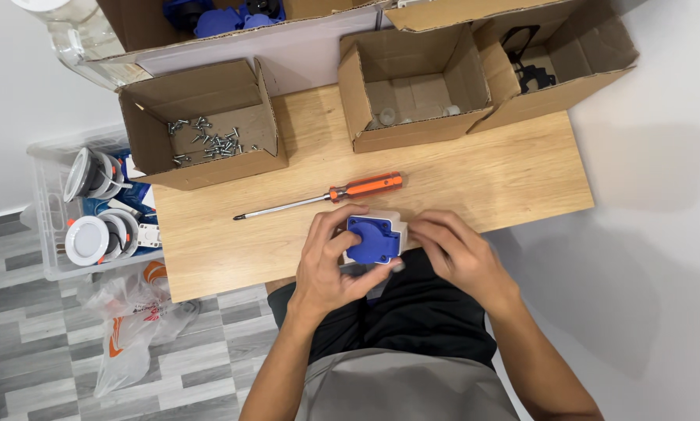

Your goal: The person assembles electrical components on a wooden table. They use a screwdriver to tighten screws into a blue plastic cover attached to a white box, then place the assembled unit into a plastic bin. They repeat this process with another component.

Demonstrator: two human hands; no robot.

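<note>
Wooden tabletop [474, 179] against white walls, seen from above, with the person seated at its near edge. At that edge sits a blue socket insert [372, 238] in a whitish housing [397, 222], held between both hands. The left hand [330, 261] is curled around its left side, thumb and fingers closed on the blue face; the right hand [455, 249] cups the right side, fingers bent against the housing. To seat the parts well, I judge both hands should press evenly and keep the insert square to the housing. Just beyond lies an orange-handled screwdriver [322, 197], untouched. Farther back stand a cardboard box of screws [209, 140], a box with small white parts [412, 93], and a box of black pieces [537, 66].
</note>
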